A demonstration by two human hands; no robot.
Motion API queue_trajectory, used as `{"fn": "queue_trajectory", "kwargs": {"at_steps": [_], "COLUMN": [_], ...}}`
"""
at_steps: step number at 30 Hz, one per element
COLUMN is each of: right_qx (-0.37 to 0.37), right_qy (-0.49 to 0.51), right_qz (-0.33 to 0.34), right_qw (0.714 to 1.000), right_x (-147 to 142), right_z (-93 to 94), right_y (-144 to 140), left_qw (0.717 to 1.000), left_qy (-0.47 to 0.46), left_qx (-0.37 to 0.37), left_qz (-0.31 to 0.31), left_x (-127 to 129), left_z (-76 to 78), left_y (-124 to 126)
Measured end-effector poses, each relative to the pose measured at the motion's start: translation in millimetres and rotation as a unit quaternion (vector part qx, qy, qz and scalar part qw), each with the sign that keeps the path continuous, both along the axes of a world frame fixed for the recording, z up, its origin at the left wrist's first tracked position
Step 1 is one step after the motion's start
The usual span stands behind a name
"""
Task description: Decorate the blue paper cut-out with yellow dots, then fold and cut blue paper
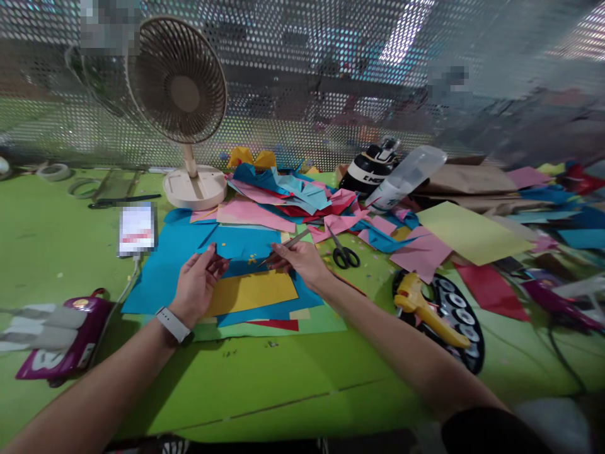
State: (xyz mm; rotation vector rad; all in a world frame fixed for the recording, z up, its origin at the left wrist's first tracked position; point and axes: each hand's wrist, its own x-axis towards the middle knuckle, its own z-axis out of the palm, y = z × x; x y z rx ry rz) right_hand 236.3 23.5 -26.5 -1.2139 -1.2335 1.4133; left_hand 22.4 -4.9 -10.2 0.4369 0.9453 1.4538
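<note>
My left hand [198, 280], with a pale-banded watch on its wrist, is closed in a pinch at the left edge of a small blue paper piece [243, 251]. My right hand [302, 260] is closed around a slim, pointed metal tool [297, 239] that looks like tweezers. Its thumb and fingertip are also near the blue piece's right edge; whether they touch it I cannot tell. Small yellow paper bits [252, 258] lie between the hands. Beneath them are a yellow paper sheet [255, 292] and larger blue sheets [155, 277].
Black-handled scissors [346, 256] lie right of my right hand. Behind are crumpled paper scraps [283, 189], a fan [189, 186] and bottles [406, 180]. A yellow glue gun [432, 312] rests on a black tray at right. A phone [137, 228] and purple power strip [70, 340] sit left.
</note>
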Motion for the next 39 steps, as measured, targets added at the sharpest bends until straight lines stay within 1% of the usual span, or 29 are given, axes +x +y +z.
{"fn": "queue_trajectory", "kwargs": {"at_steps": [10, 16, 20, 30, 36, 39], "right_qx": [-0.002, 0.002, 0.003, 0.002, 0.005, 0.015], "right_qy": [0.005, -0.011, -0.006, 0.004, 0.022, 0.017], "right_qz": [-0.042, -0.021, -0.02, -0.049, -0.075, -0.099], "right_qw": [0.999, 1.0, 1.0, 0.999, 0.997, 0.995], "right_x": [-3.5, -3.0, -3.1, -5.5, -7.4, -6.5], "right_z": [-12.7, -10.2, -9.6, -14.7, -9.5, -6.5], "right_y": [1.9, 0.2, 0.3, 1.0, -1.5, -1.5], "left_qw": [1.0, 1.0, 1.0, 1.0, 1.0, 1.0], "left_qy": [0.003, -0.001, -0.005, 0.013, 0.007, 0.013], "left_qx": [0.006, 0.005, 0.007, 0.003, 0.009, 0.016], "left_qz": [-0.005, -0.001, -0.001, -0.005, -0.006, -0.008], "left_x": [1.1, 1.2, 1.7, 1.4, 1.0, 2.1], "left_z": [0.9, 1.4, 1.8, 1.6, -0.3, -1.1], "left_y": [-1.3, -1.3, -1.7, -1.6, -1.2, -2.2]}}
